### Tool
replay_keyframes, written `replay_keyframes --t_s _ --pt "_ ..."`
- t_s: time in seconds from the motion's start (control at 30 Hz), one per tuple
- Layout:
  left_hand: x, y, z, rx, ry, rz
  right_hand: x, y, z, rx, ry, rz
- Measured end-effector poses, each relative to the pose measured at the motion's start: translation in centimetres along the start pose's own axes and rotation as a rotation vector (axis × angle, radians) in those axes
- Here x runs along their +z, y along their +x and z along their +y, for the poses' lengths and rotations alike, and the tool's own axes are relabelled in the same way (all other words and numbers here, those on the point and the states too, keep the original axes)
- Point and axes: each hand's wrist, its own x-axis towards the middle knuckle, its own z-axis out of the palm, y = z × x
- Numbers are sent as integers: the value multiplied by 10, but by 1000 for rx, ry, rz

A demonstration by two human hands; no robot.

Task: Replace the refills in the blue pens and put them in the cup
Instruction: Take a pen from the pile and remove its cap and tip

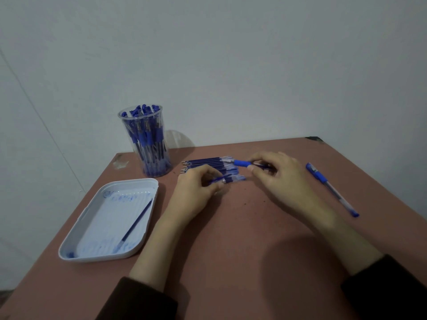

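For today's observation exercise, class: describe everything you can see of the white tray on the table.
The tray is white, plastic-looking, rectangular with rounded corners, a raised rim and a ribbed floor smeared with blue ink. It lies flat on the left of the table, nearer than the cup. One blue refill lies slantwise inside. The left hand is beside it, not touching.

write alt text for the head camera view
The left hand pinches a refill and the right hand holds a blue pen part over a row of refills on a table. Nearby: a cup of pens, a tray with one refill, a whole pen.
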Motion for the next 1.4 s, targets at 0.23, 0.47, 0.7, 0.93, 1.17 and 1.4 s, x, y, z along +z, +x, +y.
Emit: replay_keyframes --t_s 0.23,0.47,0.7,0.93,1.17,1.4 --pt "1 2 -3 -10 -58 91 0 1 5 -80 -190 -21" --pt "0 0 1 29 -92 58 0 2 5 -78 -241 -30" --pt "-4 0 3 33 -167 51 -2 2 4 -94 -252 -11" --pt "-2 -3 6 78 -190 -2 1 0 2 -136 -207 -87" --pt "-1 1 3 102 -202 45 9 4 5 -158 -172 -47" --pt "-1 0 -1 121 -163 38 15 4 6 -166 -187 -75"
